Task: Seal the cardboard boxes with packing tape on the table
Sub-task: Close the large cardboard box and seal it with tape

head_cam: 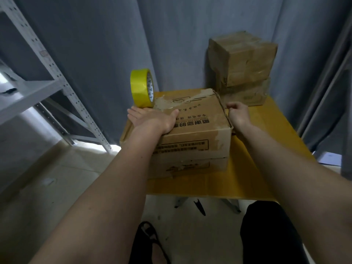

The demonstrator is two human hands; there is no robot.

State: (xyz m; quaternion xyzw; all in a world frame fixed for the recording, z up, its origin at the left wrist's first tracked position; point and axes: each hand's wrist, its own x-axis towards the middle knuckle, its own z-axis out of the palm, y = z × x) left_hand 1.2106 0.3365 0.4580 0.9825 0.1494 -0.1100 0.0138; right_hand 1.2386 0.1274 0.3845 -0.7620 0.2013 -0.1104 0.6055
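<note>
A worn cardboard box (198,128) with printed text sits on top of a second box (190,166) on the yellow table (253,164). A yellow roll of packing tape (142,88) stands on edge at the top box's far left corner. My left hand (152,119) lies flat on the top of the box with straight fingers, just in front of the roll. My right hand (239,114) is at the box's right top edge with curled fingers; whether it pinches the flap edge or tape I cannot tell.
Two more taped boxes (242,60) are stacked at the table's far right corner. Grey curtains (106,44) hang behind. A white metal rack (47,80) stands on the left. My legs and a sandal (150,239) show below the table's near edge.
</note>
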